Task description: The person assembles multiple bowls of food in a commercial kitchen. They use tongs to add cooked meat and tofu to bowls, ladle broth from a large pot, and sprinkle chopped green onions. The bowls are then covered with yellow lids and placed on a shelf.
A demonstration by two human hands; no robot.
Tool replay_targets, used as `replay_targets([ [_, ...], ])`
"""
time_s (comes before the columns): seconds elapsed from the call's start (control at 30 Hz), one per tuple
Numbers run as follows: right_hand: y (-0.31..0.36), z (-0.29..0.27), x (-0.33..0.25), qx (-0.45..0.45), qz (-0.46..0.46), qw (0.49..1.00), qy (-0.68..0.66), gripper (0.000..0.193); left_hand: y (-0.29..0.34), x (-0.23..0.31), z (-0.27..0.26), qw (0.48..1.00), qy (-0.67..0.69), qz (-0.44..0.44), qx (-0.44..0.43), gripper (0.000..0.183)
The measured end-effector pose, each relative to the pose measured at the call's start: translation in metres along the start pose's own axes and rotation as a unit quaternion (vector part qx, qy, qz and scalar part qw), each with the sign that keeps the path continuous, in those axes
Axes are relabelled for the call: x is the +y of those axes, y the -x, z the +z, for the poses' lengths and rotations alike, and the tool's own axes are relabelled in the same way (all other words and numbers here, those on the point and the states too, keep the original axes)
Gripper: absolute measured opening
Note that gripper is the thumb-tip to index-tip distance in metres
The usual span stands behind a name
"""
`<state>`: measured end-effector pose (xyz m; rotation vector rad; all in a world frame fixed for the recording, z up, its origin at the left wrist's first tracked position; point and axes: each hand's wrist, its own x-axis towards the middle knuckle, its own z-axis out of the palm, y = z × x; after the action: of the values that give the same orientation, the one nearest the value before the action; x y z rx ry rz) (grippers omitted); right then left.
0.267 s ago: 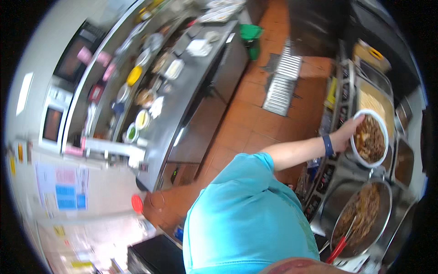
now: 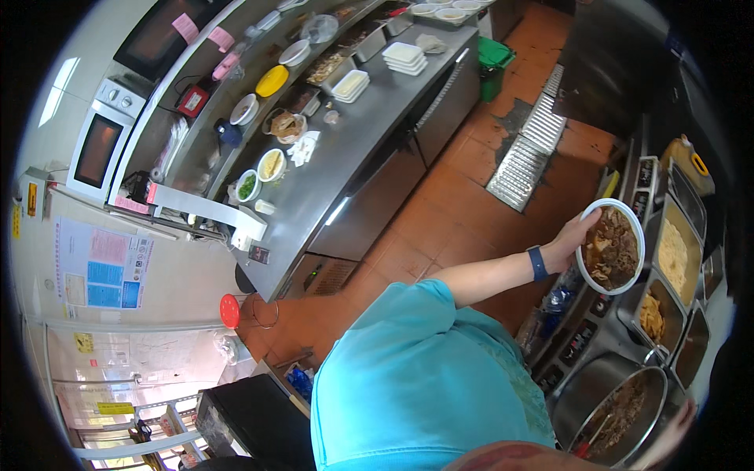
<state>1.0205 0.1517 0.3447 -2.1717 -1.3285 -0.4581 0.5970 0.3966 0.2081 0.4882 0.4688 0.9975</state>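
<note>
My left hand (image 2: 567,243), with a dark band on its wrist, grips the near rim of a white bowl (image 2: 585,271). Dark meat pieces and brownish sauce lie in the bowl, which is held above the edge of the steel counter. At the lower right, my right hand (image 2: 677,430) is blurred and partly cut off beside a large steel pot (image 2: 577,402); its fingers cannot be made out. Chopped meat (image 2: 620,420) sits in that pot. A red-handled utensil (image 2: 582,448) leans inside it, mostly hidden.
Beyond the bowl are steel pans of pale shredded food (image 2: 674,255) and yellowish pieces (image 2: 651,315). Across the tiled floor (image 2: 440,212) stands a steel worktable (image 2: 345,177) with bowls and stacked white trays (image 2: 404,56). A red stool (image 2: 229,312) and green bin (image 2: 495,56) are on the floor.
The view has swung, and the bowl in my left hand sits a little further left in the picture. My right hand has come into view beside the pot.
</note>
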Motion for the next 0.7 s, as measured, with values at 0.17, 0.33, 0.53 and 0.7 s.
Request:
replay_targets([
  [0.17, 0.088, 0.197, -0.254, -0.443, 0.153, 0.696, -0.544, 0.044, 0.054, 0.079, -0.089, 0.995, -0.019, 0.01, 0.102, 0.051],
  [0.33, 0.139, 0.255, -0.417, -0.456, 0.222, 0.607, -0.611, 0.026, 0.097, 0.145, -0.183, 0.987, 0.041, 0.039, 0.148, 0.052],
  [0.53, 0.149, 0.312, -0.559, -0.542, 0.231, 0.597, -0.545, 0.007, 0.129, 0.208, -0.283, 0.961, 0.051, 0.097, 0.256, 0.055],
  [0.7, 0.161, 0.385, -0.661, -0.596, 0.116, 0.615, -0.503, 0.009, 0.154, 0.246, -0.371, 0.92, 0.103, 0.164, 0.341, 0.067],
])
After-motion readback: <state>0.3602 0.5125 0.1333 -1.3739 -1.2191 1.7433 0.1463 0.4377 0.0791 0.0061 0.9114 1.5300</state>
